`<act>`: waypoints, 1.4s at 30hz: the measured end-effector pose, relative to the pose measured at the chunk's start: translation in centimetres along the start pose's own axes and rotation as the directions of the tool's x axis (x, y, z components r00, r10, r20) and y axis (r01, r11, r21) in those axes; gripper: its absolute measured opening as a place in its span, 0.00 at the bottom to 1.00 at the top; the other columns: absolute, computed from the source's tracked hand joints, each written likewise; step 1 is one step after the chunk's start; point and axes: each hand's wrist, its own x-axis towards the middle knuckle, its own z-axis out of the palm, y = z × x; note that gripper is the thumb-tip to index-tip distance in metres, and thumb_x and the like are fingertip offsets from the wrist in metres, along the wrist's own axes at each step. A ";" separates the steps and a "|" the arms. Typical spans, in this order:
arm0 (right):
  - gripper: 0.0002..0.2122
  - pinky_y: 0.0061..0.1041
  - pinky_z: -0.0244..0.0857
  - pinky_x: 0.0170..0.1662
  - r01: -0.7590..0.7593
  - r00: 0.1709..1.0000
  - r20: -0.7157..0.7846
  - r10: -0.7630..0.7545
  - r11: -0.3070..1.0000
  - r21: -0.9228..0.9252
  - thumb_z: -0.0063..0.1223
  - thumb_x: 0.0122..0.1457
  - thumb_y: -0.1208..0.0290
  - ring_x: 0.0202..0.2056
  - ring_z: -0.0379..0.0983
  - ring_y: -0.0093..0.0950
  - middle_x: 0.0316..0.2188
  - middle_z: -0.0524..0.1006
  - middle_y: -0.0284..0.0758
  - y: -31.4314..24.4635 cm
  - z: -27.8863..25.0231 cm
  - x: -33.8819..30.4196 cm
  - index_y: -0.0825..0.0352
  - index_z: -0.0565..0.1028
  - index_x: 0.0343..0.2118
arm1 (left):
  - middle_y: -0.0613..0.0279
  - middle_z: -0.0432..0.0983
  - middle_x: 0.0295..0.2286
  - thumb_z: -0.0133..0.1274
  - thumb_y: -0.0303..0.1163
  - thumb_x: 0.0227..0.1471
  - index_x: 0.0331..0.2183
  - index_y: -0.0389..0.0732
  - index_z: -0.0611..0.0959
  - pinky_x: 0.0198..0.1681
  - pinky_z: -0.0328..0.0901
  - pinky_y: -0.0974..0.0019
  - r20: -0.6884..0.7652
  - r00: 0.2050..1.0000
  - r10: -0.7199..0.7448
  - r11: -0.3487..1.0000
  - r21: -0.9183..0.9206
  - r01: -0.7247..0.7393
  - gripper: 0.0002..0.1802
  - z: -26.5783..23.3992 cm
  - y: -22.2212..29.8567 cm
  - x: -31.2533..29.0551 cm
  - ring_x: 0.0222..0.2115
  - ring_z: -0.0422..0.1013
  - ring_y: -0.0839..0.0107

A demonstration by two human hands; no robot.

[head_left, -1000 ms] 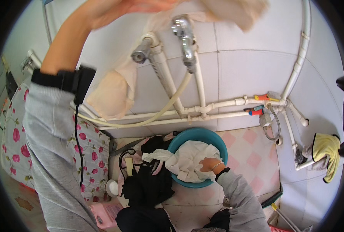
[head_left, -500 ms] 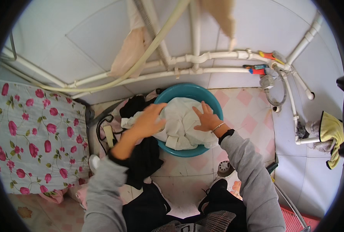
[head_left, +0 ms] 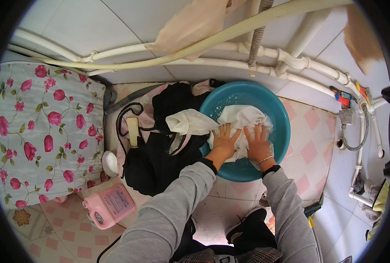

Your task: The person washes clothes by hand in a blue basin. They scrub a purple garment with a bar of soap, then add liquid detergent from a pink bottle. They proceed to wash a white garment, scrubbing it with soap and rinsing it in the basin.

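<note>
A white cloth garment [head_left: 243, 115] lies bunched and wet in the teal basin [head_left: 284, 131], with some water round it. One dotted white end of it [head_left: 188, 122] hangs over the basin's left rim, onto dark clothes. My left hand [head_left: 223, 145] presses flat on the garment, fingers spread, inside the basin. Beside it, to the right, my right hand [head_left: 258, 145] pushes down on the same cloth with its fingers apart. Neither hand grips the cloth.
Black clothes [head_left: 149, 168] are heaped left of the basin, with a yellowish bar [head_left: 132, 131] on them. Nearer stand a white bowl [head_left: 110, 163] and a pink jug [head_left: 110, 206]. A flower-patterned cover [head_left: 46, 131] fills the left. White pipes [head_left: 230, 65] run along the wall.
Both hands have come down from above the garment and now press into it. The garment sits lower and more bunched in the basin. My view has swung left.
</note>
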 end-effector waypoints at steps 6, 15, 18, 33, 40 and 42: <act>0.37 0.56 0.59 0.54 0.079 0.997 -0.001 -0.079 0.996 0.040 0.58 0.48 0.64 0.64 0.40 0.59 0.64 0.46 0.53 1.6 1.5 1.1 0.51 0.56 0.64 | 0.51 0.43 0.64 0.52 0.51 0.52 0.63 0.63 0.56 0.58 0.46 0.32 0.056 0.997 0.050 0.985 0.162 -0.059 0.40 1.4 -0.7 2.7 0.63 0.42 0.46; 0.39 0.47 0.59 0.56 -0.505 0.861 0.504 0.060 -0.013 0.863 0.35 0.57 0.32 0.58 0.61 0.41 0.59 0.64 0.39 -1.7 -7.0 0.6 0.58 0.56 0.63 | 0.50 0.75 0.39 0.54 0.30 0.36 0.48 0.35 0.74 0.46 0.66 0.63 -0.147 0.989 -0.032 0.134 -0.981 -0.141 0.31 -0.1 -1.5 2.9 0.41 0.72 0.56; 0.32 0.40 0.65 0.52 -0.487 0.861 0.478 -0.174 -0.556 0.674 0.36 0.62 0.38 0.50 0.70 0.35 0.54 0.71 0.36 2.4 -5.7 0.5 0.59 0.64 0.59 | 0.57 0.72 0.32 0.57 0.32 0.33 0.42 0.35 0.76 0.42 0.67 0.65 -0.310 0.951 -0.002 0.209 -0.930 -0.303 0.27 -5.2 5.4 -1.5 0.39 0.71 0.63; 0.25 0.32 0.64 0.50 -0.034 0.998 -0.027 0.049 0.919 0.392 0.59 0.54 0.65 0.53 0.66 0.45 0.56 0.63 0.50 1.3 -12.6 -2.8 0.62 0.67 0.55 | 0.41 0.54 0.57 0.61 0.32 0.43 0.55 0.54 0.68 0.44 0.68 0.53 -0.639 0.760 0.117 0.993 0.079 -0.086 0.36 -5.6 -4.5 -1.4 0.48 0.67 0.45; 0.43 0.44 0.45 0.64 -0.008 0.977 0.209 -0.038 0.976 0.216 0.57 0.54 0.59 0.64 0.40 0.58 0.66 0.42 0.52 0.0 -1.0 -0.8 0.56 0.42 0.67 | 0.52 0.37 0.63 0.65 0.35 0.38 0.61 0.66 0.61 0.54 0.61 0.45 -0.100 0.994 0.034 0.989 0.148 -0.019 0.50 0.6 -1.8 2.3 0.60 0.51 0.43; 0.44 0.43 0.40 0.66 -0.201 0.944 0.329 0.027 0.839 0.506 0.55 0.56 0.55 0.66 0.37 0.53 0.67 0.40 0.49 0.8 -0.2 -0.8 0.55 0.38 0.68 | 0.48 0.44 0.62 0.65 0.37 0.38 0.59 0.58 0.65 0.55 0.62 0.49 0.037 0.999 -0.038 0.999 -0.030 0.039 0.46 -3.1 0.7 2.4 0.60 0.53 0.47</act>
